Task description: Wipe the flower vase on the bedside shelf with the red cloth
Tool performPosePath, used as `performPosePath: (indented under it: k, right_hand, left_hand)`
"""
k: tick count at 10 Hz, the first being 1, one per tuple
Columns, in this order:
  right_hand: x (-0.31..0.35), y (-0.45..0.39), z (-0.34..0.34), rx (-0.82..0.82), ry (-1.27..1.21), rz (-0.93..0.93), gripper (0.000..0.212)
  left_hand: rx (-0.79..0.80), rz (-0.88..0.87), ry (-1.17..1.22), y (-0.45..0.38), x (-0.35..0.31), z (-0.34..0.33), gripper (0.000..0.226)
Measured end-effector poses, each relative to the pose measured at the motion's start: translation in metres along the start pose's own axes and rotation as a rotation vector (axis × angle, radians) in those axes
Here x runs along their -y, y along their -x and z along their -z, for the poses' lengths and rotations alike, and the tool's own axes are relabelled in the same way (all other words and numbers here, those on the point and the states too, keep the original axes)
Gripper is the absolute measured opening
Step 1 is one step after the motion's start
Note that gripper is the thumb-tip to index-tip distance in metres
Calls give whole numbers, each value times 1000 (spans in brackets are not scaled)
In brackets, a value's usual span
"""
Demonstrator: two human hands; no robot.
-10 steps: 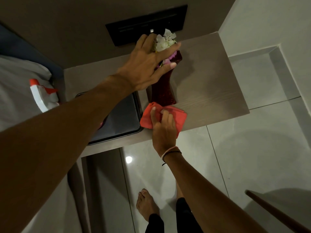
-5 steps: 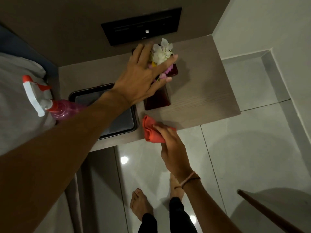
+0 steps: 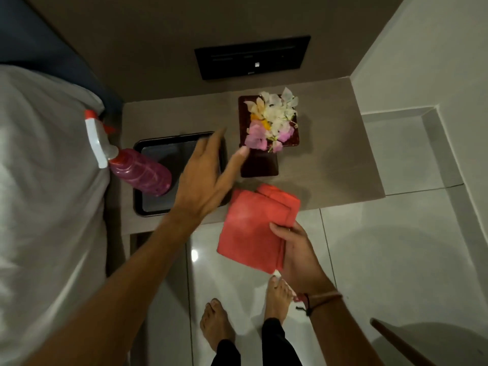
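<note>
A dark red vase [image 3: 260,163] with white and pink flowers [image 3: 272,122] stands upright on the wooden bedside shelf [image 3: 330,159]. My left hand [image 3: 206,178] hovers just left of the vase with fingers spread, its thumb tip close to the vase's side; it holds nothing. My right hand [image 3: 295,249] grips the folded red cloth [image 3: 256,225] by its lower right corner. The cloth hangs flat over the shelf's front edge, apart from the vase.
A pink spray bottle [image 3: 132,167] with a white and red trigger lies tilted on a dark tray [image 3: 148,207] at the shelf's left. A bed with white sheets [image 3: 47,194] is on the left. A black wall panel [image 3: 252,56] sits above. My bare feet stand on glossy tiles.
My left hand has come off the vase and flowers and drawn back to the left. My right hand has pulled the cloth away from the vase base, and the cloth has spread out flat.
</note>
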State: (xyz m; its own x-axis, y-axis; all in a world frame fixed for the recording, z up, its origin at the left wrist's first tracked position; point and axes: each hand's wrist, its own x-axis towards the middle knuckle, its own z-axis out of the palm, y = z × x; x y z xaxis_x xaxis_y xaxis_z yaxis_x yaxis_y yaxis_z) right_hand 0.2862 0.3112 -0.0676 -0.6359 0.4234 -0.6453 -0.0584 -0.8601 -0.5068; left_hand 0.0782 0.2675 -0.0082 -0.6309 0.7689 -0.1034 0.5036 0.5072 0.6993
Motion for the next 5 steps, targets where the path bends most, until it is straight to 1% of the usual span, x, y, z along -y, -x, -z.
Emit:
performPosePath:
  k: [1, 2, 3, 4, 5]
  right_hand:
    - [2, -40, -24, 80, 79, -35, 36]
    - [-4, -87, -57, -9, 275, 26, 37]
    - [-9, -120, -80, -75, 536, 83, 27]
    - [-6, -133, -89, -16, 772, 88, 28]
    - [-3, -123, -87, 69, 934, 33, 39]
  left_hand:
    - [136, 550, 527, 39, 25, 6, 66]
    - [74, 777, 782, 49, 45, 6, 48]
    - [-74, 774, 854, 37, 56, 8, 47]
    - [-85, 737, 790, 22, 61, 13, 46]
    - [-27, 704, 690, 26, 63, 14, 38]
